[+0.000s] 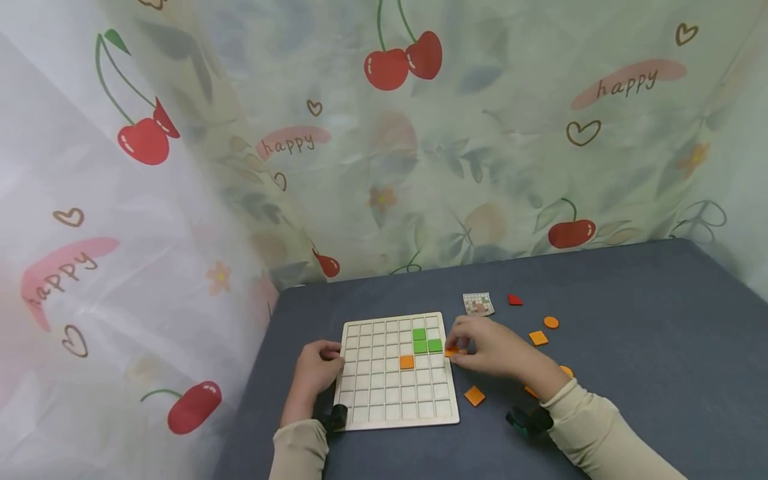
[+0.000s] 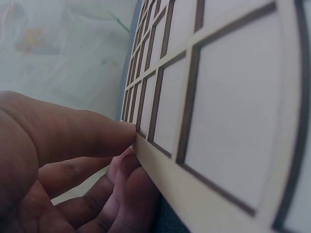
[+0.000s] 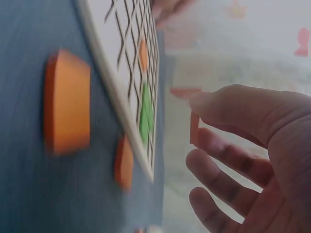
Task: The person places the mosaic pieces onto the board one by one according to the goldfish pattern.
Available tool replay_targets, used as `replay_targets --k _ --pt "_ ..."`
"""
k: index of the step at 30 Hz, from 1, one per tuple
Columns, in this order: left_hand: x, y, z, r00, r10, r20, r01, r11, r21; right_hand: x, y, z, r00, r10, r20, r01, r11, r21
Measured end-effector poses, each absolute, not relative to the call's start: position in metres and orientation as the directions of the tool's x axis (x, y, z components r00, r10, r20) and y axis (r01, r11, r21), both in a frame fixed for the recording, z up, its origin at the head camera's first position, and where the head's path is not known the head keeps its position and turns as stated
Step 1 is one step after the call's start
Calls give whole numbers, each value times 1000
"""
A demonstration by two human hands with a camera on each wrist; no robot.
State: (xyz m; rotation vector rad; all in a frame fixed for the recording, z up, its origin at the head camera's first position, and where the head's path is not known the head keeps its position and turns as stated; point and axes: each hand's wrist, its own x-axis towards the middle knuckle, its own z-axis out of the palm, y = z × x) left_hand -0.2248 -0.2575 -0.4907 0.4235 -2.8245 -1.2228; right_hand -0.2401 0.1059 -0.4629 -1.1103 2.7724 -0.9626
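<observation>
Nearest the camera, two beige fabric sleeves point(image 1: 606, 433) reach over the dark grey-blue table point(image 1: 636, 327), a small black device point(image 1: 528, 421) at the right wrist. The right hand point(image 1: 495, 347) is raised beside the right edge of a square, pale wooden grid board point(image 1: 378, 382); its grip pinches a thin orange piece point(image 3: 194, 128) between thumb and forefinger, above the table, while the other fingers curve loosely apart. The left hand point(image 1: 318, 367) holds the board's left edge, its grip closed with the thumb against the rim and the other fingers curled by the side. Set in the grid are three green square tiles point(image 1: 420, 347), grouped in an L towards the far right, and one orange square tile point(image 1: 407, 362) nearer the middle. Another orange piece point(image 3: 124, 164) lies just beside the board's right edge, and a loose orange square point(image 1: 475, 396) sits nearer the person. Beyond the right hand lie a small printed card point(image 1: 478, 304), a red piece point(image 1: 515, 300), an orange disc point(image 1: 551, 323) and a further orange square point(image 1: 538, 338).
</observation>
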Motion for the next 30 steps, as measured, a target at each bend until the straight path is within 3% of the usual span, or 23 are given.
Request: replay_targets --k 13,24,30 --pt "-227 -260 -493 -967 -247 -62 -213 653 727 -233 28 -475 -687 -717 121 -632 506 -588" --pt "-228 -261 -494 -967 -246 -62 -212 649 731 -234 15 -487 -685 -720 113 -667 558 -494" --pt "-229 -260 -494 -966 -251 -68 -219 645 732 -235 16 -487 -692 -714 103 -655 562 -505"
